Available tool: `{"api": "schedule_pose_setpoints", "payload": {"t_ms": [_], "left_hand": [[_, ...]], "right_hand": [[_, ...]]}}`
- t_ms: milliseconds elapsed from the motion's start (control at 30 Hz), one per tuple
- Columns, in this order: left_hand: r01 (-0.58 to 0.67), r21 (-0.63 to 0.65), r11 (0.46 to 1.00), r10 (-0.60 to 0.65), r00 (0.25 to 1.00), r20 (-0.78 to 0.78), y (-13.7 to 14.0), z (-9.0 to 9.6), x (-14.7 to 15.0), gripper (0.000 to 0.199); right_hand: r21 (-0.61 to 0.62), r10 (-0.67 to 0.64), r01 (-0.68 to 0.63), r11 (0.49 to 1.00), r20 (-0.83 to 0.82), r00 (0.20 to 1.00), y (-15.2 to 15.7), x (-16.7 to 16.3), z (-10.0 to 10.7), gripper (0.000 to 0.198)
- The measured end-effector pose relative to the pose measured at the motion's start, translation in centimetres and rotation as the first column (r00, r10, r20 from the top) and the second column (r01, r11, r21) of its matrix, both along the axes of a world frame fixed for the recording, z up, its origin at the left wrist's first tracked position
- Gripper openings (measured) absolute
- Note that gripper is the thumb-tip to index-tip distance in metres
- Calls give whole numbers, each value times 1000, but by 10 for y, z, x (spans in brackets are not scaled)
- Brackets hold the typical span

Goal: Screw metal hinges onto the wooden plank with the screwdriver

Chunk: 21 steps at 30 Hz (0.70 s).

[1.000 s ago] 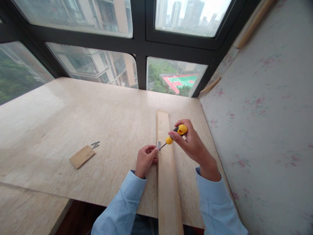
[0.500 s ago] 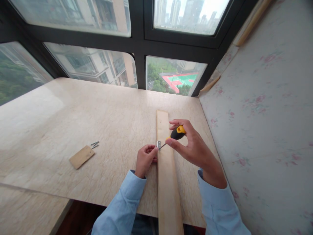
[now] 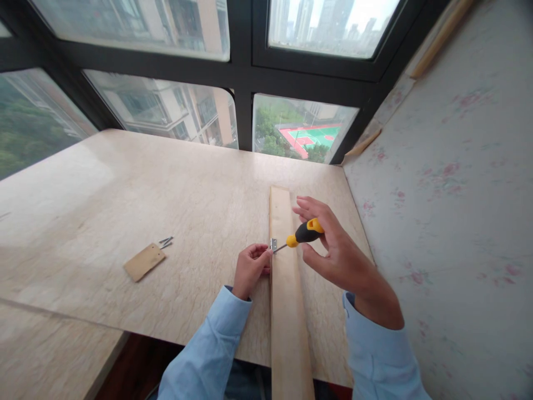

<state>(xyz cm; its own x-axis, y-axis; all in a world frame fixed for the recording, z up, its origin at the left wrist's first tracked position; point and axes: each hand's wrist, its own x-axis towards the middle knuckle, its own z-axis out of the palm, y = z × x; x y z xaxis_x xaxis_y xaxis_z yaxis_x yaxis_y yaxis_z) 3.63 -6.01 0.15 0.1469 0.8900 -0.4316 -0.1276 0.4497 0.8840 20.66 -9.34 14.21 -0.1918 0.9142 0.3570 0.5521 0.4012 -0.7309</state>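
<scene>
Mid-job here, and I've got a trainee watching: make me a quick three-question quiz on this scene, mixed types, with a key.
1. Multiple choice: which tool is at the right hand?
A) a hammer
B) a screwdriver
C) a pair of pliers

2. True or false: the left hand is resting on the window frame.

3. Fill in the blank: seen from the head camera, the small tan piece lies to the ____ of the wooden board.

Key:
1. B
2. False; the left hand is at the metal plate by the board's edge.
3. left
</scene>
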Motion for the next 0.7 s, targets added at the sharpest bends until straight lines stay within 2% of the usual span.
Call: {"api": "schedule_pose_setpoints", "payload": {"t_ms": [100,200,300,367,433,500,567,633,700], "left_hand": [[8,-4,1000,-8,1000,8,0,2,0,39],[7,-7,1000,-7,1000,11,0,2,0,39],[12,-11,1000,-12,1000,12,0,1,0,40],[12,-12,1000,-12,1000,9,0,1,-1,39],[12,-8,1000,-12,1000,5,0,0,0,38],[17,-11,1000,-17,1000,7,0,1,0,37],[34,-23,999,-34,999,9,1,2,0,37],[54,-39,998,-54,998,13,1,4,-1,37],[64,-48,997,-63,998,20,2,5,-1,38]], "right_hand": [[-18,-144,144,989,-7,989,7,-7,-6,59],[6,-346,347,938,92,934,11,-11,-9,52],[60,-439,436,898,160,884,10,-9,-7,47],[53,-416,413,909,134,899,8,-6,-6,38],[-2,-288,289,957,73,955,4,-2,-4,31],[-64,-118,118,991,2,993,-1,2,-2,37],[-96,-19,14,995,-58,998,-4,2,0,44],[-101,-27,19,995,-74,997,-4,-2,0,44],[-86,-132,129,988,-29,991,-1,-7,-2,44]]}}
